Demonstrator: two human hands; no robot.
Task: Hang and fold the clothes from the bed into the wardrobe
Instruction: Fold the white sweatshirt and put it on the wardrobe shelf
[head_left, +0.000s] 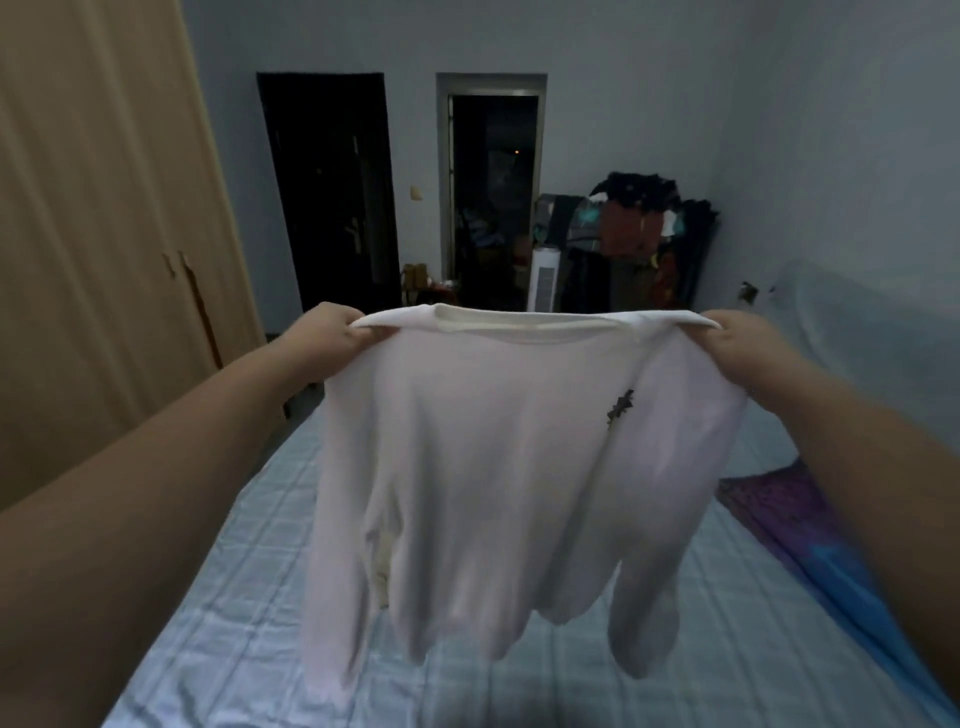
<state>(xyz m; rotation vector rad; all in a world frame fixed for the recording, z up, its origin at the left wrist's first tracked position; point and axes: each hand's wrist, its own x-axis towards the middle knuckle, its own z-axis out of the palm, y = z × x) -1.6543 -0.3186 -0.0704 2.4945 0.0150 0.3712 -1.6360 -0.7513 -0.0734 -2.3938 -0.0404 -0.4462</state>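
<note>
Both hands, left hand (332, 332) and right hand (737, 348), pinch a white top (493, 467) by its shoulders above the bed (234, 597); folding not begun, wardrobe (104, 234) shut.

Dim, bluish room light, no lamp visible, soft shadows only, dark doorway (493, 202) nearly black, hanging shirt (483, 467) smeared by motion blur at its hem, wide-angle bending at the edges — wardrobe (104, 234) leaning, grainy throughout.

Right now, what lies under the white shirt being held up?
The white shirt, held at the shoulders by the left hand and right hand, hangs over the checked pale-blue bed sheet. The sheet behind the fabric is covered, so anything there is unseen.
</note>
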